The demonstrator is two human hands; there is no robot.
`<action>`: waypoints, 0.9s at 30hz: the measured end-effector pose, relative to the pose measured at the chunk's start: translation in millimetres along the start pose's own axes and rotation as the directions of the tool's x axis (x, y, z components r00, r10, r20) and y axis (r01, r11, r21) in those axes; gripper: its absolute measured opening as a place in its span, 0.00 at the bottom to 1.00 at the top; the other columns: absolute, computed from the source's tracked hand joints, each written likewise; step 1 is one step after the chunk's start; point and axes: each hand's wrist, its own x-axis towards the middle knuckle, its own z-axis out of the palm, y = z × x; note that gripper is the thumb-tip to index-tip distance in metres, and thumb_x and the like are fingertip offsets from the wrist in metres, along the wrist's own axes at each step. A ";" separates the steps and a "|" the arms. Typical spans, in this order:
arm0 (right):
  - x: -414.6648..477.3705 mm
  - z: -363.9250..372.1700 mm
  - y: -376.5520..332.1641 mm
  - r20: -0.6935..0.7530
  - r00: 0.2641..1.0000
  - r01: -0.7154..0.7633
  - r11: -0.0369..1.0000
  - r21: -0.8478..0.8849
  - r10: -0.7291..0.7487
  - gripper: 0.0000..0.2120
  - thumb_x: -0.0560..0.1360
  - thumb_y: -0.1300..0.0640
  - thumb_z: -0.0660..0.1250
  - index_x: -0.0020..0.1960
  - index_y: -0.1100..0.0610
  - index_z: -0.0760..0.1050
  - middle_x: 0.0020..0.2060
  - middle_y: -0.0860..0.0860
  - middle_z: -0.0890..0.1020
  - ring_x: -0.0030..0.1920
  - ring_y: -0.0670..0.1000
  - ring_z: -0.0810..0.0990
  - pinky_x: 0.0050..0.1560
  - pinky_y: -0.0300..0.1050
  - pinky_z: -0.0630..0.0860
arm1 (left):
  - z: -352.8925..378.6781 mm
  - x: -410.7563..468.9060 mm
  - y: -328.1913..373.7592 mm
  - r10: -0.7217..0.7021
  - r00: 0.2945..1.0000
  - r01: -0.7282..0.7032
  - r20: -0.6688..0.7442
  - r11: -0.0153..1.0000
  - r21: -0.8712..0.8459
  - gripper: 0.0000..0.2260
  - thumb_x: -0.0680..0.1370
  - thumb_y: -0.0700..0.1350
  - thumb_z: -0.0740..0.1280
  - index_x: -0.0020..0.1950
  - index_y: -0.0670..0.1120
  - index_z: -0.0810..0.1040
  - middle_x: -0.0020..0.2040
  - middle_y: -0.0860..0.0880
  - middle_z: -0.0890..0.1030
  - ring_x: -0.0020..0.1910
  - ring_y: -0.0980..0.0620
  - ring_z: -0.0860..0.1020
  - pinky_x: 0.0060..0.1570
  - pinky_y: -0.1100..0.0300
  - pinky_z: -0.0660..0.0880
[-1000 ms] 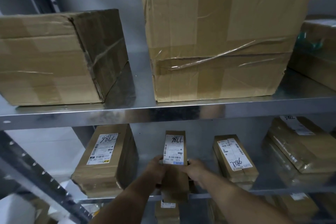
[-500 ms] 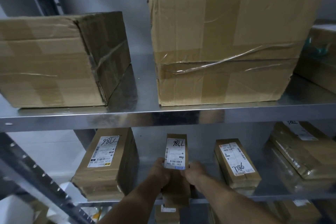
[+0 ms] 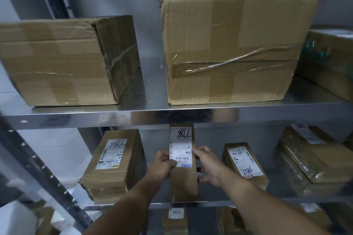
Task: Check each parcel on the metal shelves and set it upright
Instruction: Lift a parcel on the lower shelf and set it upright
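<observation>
Both forearms reach in from below. Left hand (image 3: 162, 166) curls round the left edge of the narrow parcel (image 3: 184, 185), thumb on the lower corner of its label (image 3: 180, 147). Right hand (image 3: 208, 168) grips the right edge, its fingertips hidden behind the box. The parcel stands on end at the middle of the lower shelf (image 3: 210, 203), between two flat-lying parcels, its top just under the upper shelf (image 3: 172, 116). Handwritten number reads inverted; small print illegible. Whether the base touches the shelf: cannot tell.

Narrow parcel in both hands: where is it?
Head view, centre: narrow parcel upright on the middle shelf, larger parcel to its left, smaller parcel to its right.
</observation>
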 end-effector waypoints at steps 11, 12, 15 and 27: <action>-11.1 -1.5 -38.9 -0.017 1.000 0.014 0.996 -0.090 -0.015 0.36 0.73 0.22 0.49 0.69 0.45 0.68 0.52 0.53 0.77 0.59 0.62 0.76 0.60 0.62 0.75 | 1.3 -21.5 33.9 0.010 0.997 0.005 0.071 0.979 -0.206 0.13 0.83 0.59 0.58 0.57 0.56 0.78 0.54 0.50 0.81 0.55 0.51 0.78 0.57 0.45 0.76; -10.7 -1.4 -39.0 -0.010 1.000 0.021 0.996 -0.085 -0.022 0.37 0.73 0.21 0.50 0.70 0.46 0.69 0.53 0.53 0.78 0.60 0.62 0.76 0.60 0.62 0.76 | 0.7 -21.6 35.5 0.013 0.998 0.000 0.063 0.980 -0.198 0.12 0.83 0.59 0.58 0.58 0.56 0.77 0.55 0.49 0.81 0.55 0.51 0.78 0.52 0.47 0.76; -14.5 -1.0 -37.9 0.012 1.000 0.011 1.000 -0.015 -0.011 0.40 0.72 0.21 0.51 0.71 0.48 0.70 0.66 0.59 0.77 0.68 0.65 0.73 0.62 0.65 0.75 | -3.1 -21.2 37.7 -0.024 0.999 0.032 0.039 0.974 -0.226 0.20 0.81 0.63 0.58 0.66 0.53 0.74 0.58 0.44 0.80 0.56 0.47 0.79 0.48 0.48 0.77; -14.9 4.1 -44.4 0.029 0.998 0.055 0.981 -0.184 -0.051 0.31 0.72 0.36 0.71 0.64 0.57 0.74 0.49 0.56 0.87 0.54 0.57 0.84 0.63 0.62 0.77 | -6.8 -6.2 50.4 -0.013 1.000 0.013 -0.009 0.999 -0.032 0.26 0.73 0.61 0.70 0.63 0.43 0.77 0.50 0.44 0.86 0.51 0.47 0.84 0.52 0.51 0.83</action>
